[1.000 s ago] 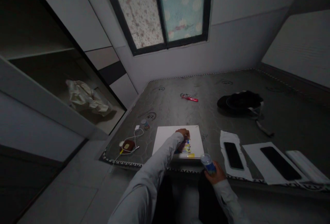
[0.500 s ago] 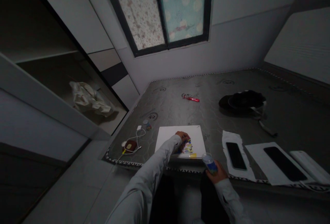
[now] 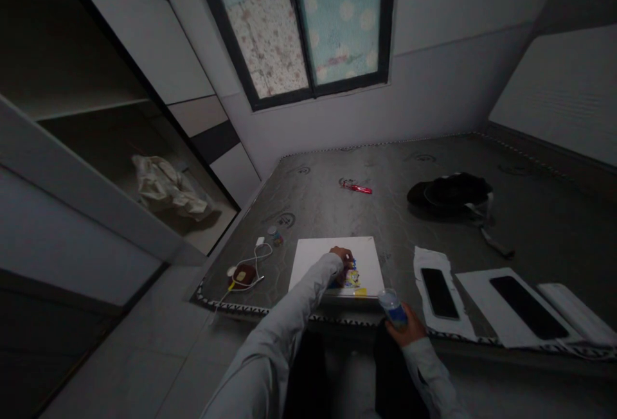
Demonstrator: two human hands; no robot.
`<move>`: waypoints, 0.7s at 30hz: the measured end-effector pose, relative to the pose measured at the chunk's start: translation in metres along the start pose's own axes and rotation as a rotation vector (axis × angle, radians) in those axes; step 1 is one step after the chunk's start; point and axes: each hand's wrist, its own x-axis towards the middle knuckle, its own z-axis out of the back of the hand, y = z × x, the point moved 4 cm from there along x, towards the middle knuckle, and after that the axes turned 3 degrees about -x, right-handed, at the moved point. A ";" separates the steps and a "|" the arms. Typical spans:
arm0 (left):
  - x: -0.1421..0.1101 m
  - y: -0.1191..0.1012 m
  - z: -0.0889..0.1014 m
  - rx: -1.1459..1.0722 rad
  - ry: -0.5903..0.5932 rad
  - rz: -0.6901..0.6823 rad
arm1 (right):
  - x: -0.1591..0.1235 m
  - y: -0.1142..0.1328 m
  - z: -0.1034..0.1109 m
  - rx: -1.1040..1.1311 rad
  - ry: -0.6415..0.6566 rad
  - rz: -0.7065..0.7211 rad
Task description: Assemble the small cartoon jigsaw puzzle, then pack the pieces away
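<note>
My left hand (image 3: 342, 256) reaches down over a white board (image 3: 311, 253), its fingers bent together at a small pile of blue, yellow and white pieces (image 3: 353, 278). What the fingertips hold, if anything, is too small to make out. At the board's front right corner, my right hand (image 3: 409, 327) is wrapped round a clear plastic jar (image 3: 391, 306) with a blue label. The jar tilts a little to the left, its mouth facing up. A flat yellow piece (image 3: 360, 292) lies on the board's front edge.
The board rests on a grey mattress (image 3: 328, 207). Left of it are a small jar (image 3: 275, 235), a white cable (image 3: 256, 258) and a brown case (image 3: 242, 276). Behind lies a red packet (image 3: 357, 187). On the right are a dark cap (image 3: 450, 194) and two phones (image 3: 439, 293) on white sheets.
The pile beside my left hand looks smaller and more covered by the fingers. My left hand has shifted only slightly, and my right hand keeps hold of the jar.
</note>
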 end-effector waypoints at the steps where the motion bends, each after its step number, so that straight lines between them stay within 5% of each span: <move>1: 0.001 -0.001 -0.002 0.015 0.006 -0.003 | 0.000 -0.001 0.000 -0.006 -0.006 0.000; 12: -0.019 0.001 -0.002 -0.053 -0.035 -0.093 | 0.000 -0.013 -0.002 -0.016 -0.007 0.009; 17: -0.018 -0.025 -0.021 -0.043 0.080 -0.188 | 0.001 -0.012 -0.002 0.007 0.006 -0.016; 21: -0.008 -0.046 -0.034 0.030 0.116 -0.109 | 0.002 -0.011 0.000 0.012 0.011 -0.006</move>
